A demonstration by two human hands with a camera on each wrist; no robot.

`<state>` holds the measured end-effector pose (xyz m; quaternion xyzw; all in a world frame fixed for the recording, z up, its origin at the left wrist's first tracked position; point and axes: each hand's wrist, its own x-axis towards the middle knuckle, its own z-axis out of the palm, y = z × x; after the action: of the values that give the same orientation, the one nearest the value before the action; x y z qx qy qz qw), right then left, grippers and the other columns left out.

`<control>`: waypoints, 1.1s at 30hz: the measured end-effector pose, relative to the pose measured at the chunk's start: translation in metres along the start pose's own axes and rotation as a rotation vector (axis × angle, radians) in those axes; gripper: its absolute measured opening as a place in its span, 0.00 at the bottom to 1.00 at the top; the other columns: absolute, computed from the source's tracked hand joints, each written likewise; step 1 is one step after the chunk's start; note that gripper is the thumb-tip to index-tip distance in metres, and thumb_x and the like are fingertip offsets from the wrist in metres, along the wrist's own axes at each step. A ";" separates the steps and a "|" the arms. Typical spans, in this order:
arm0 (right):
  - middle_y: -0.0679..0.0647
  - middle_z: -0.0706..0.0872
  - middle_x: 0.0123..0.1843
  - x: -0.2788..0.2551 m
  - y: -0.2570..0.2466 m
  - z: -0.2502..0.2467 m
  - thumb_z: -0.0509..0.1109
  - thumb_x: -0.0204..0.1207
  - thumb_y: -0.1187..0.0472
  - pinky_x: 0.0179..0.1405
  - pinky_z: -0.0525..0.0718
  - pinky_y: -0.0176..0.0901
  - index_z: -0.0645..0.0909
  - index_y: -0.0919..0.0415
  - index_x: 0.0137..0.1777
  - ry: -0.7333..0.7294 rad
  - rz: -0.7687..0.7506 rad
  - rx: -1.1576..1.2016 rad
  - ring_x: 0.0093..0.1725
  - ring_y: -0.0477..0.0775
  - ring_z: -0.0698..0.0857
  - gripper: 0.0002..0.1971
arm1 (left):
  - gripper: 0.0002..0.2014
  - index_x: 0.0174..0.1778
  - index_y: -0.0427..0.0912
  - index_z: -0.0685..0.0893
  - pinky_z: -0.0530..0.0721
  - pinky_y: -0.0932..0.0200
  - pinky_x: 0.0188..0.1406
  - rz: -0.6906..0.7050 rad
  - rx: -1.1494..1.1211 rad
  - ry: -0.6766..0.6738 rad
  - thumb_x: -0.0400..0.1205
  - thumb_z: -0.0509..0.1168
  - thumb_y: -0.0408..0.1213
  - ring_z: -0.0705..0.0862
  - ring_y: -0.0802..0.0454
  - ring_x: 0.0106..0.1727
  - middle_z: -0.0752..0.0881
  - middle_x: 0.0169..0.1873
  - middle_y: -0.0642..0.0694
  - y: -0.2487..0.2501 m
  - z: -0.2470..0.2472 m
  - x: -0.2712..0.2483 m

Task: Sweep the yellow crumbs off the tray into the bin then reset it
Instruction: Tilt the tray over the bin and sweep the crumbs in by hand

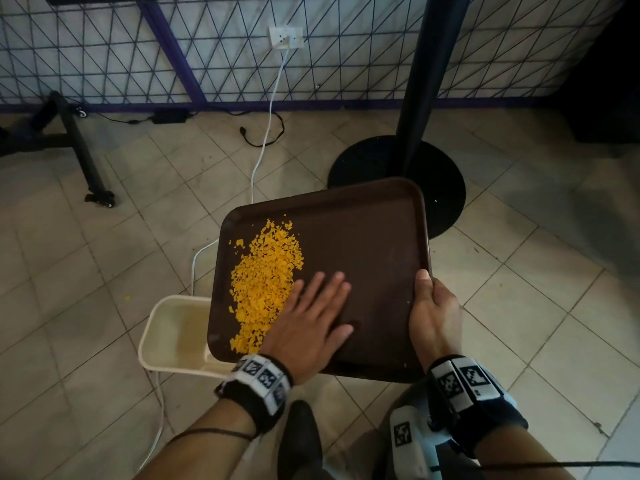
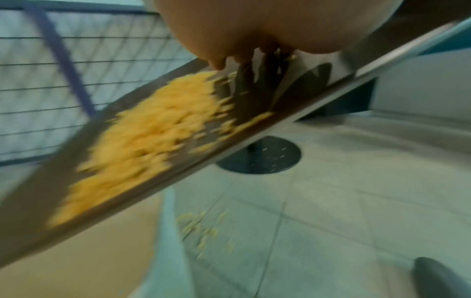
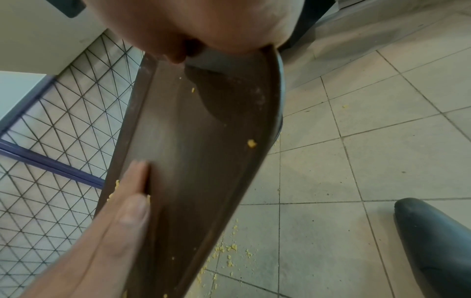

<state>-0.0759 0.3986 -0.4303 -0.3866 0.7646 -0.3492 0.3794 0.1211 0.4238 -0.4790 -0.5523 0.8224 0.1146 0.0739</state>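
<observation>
Only the bin's right part lies under the tray, so crumbs pushed too hard could overshoot onto the floor, where some already lie. They form a loose yellow pile on the tray's left half. Left hand lies flat, fingers straight, beside them; right hand grips the tray's right rim.

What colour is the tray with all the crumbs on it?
The tray is dark brown. The head view shows it best, with the yellow crumbs piled on its left side.
</observation>
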 end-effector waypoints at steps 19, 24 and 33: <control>0.56 0.84 0.43 0.004 0.000 -0.006 0.50 0.87 0.45 0.46 0.76 0.48 0.81 0.61 0.48 0.089 -0.001 0.023 0.45 0.60 0.82 0.24 | 0.36 0.87 0.49 0.41 0.36 0.43 0.83 -0.165 -0.101 -0.076 0.86 0.30 0.66 0.34 0.52 0.86 0.37 0.86 0.51 -0.048 0.044 -0.056; 0.58 0.84 0.44 0.001 0.000 0.000 0.51 0.87 0.46 0.46 0.73 0.47 0.79 0.60 0.46 0.091 -0.006 0.012 0.46 0.60 0.81 0.22 | 0.34 0.87 0.51 0.44 0.38 0.45 0.83 -0.069 -0.186 -0.002 0.88 0.36 0.64 0.35 0.54 0.86 0.41 0.87 0.53 -0.024 0.031 -0.055; 0.57 0.83 0.44 -0.010 -0.002 0.012 0.51 0.87 0.46 0.45 0.71 0.45 0.81 0.62 0.50 0.069 -0.015 0.001 0.45 0.59 0.80 0.23 | 0.33 0.87 0.52 0.48 0.40 0.45 0.83 -0.029 -0.168 -0.033 0.88 0.36 0.63 0.41 0.50 0.87 0.43 0.87 0.54 -0.007 0.062 -0.083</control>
<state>-0.0606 0.4037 -0.4313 -0.3798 0.7741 -0.3657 0.3505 0.1587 0.5116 -0.5193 -0.5665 0.8004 0.1915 0.0425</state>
